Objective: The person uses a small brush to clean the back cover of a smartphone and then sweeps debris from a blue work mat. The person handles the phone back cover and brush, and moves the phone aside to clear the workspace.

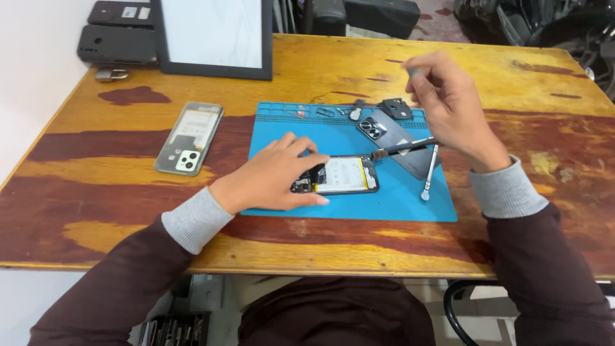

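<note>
While your left hand (275, 176) pins opened phone (339, 175) mid-frame, back cover (400, 141) already off; right hand (448, 106) fingers pinch brush (400, 148); internals remain.

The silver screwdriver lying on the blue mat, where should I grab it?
Grip the screwdriver around its thin middle shaft, coming from above on the right side. It lies flat and bare on the blue mat, while its top end sits under the brush.
</note>
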